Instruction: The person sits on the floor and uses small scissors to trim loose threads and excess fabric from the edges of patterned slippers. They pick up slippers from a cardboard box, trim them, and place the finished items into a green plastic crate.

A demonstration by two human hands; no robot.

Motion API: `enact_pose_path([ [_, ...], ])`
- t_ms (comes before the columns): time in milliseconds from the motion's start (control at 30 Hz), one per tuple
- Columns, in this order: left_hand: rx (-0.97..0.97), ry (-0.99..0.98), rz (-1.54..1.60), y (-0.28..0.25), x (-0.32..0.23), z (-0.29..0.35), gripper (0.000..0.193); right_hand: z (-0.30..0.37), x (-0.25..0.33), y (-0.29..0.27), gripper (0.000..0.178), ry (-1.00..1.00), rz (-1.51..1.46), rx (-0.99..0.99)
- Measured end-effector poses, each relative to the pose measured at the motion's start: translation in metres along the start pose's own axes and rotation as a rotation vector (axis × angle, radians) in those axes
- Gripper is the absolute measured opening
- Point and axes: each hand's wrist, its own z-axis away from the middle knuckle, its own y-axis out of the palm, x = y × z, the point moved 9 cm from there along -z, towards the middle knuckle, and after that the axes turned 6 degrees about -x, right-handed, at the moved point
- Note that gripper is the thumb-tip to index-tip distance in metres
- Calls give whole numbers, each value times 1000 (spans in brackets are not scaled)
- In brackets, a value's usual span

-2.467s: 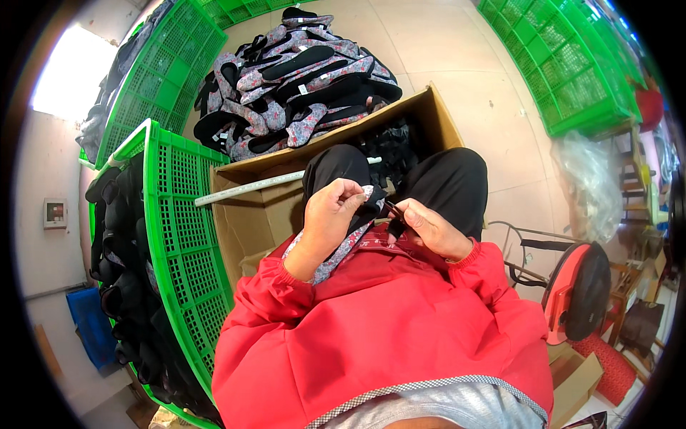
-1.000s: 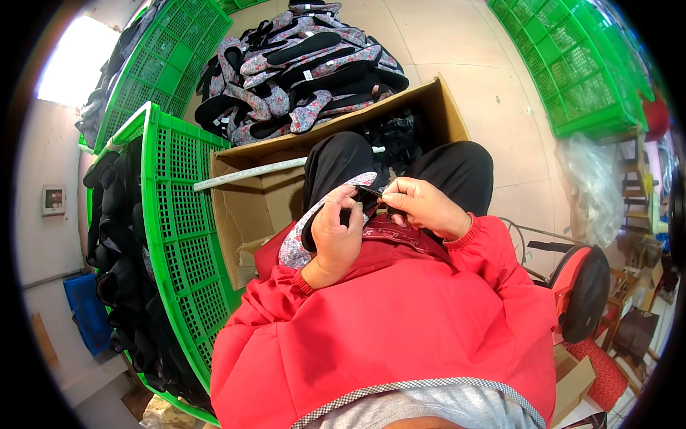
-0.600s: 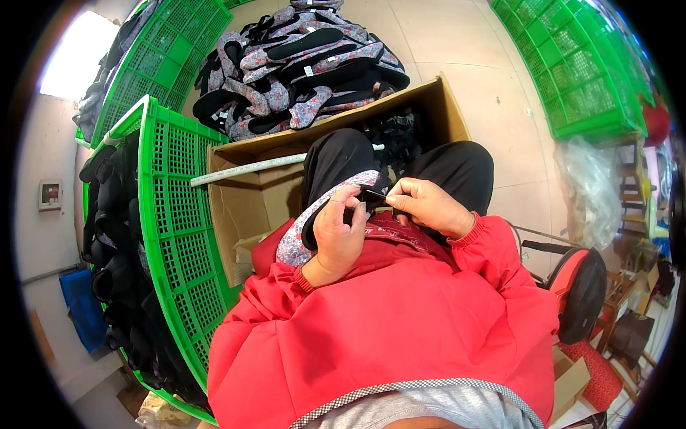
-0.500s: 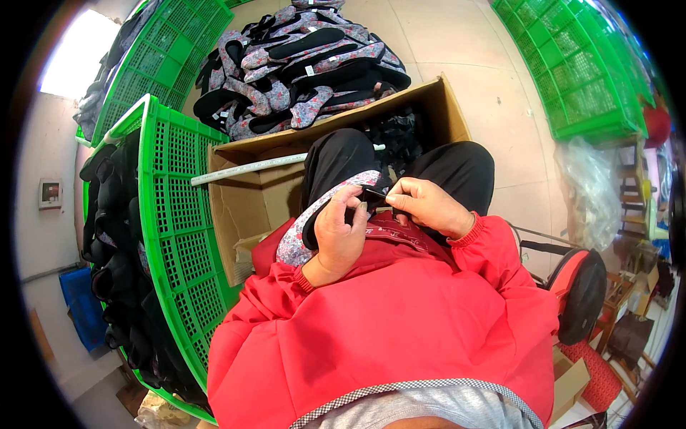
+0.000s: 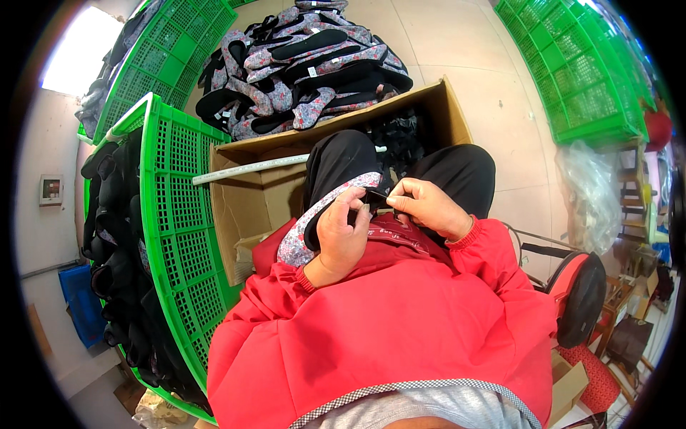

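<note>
Across my lap lies a padded floral fabric piece (image 5: pixel 293 247) with a black lining, resting along my left thigh. My left hand (image 5: pixel 341 232) is closed, thumb against bent fingers, at the piece's upper end. Its fingers pinch one end of a small black strip (image 5: pixel 376 194) there. On the other side, my right hand (image 5: pixel 429 206) pinches the strip's other end between thumb and forefinger. What lies under the fingertips is partly hidden.
An open cardboard box (image 5: pixel 443 107) stands before my knees, with black pieces inside and a white pipe (image 5: pixel 250 169) across it. Beyond it rises a pile of floral and black pieces (image 5: pixel 307 68). Green crates (image 5: pixel 182 214) flank the left; another green crate (image 5: pixel 572 71) stands far right.
Both hands hold nearly the same place and the same pinch. The fingers at the black strip have shifted only slightly.
</note>
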Motion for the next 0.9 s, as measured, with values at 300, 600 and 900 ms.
enact_pose_path([
  [300,77,-14,-17,-1,-1,-3,30,11,-17,-3,12,-35,-176,33],
  [600,325,-55,-57,-9,-58,-38,29,16,-41,-9,30,-87,-616,-110],
  [900,499,-61,51,37,-50,-88,23,1,-50,-2,29,-175,-664,-148],
])
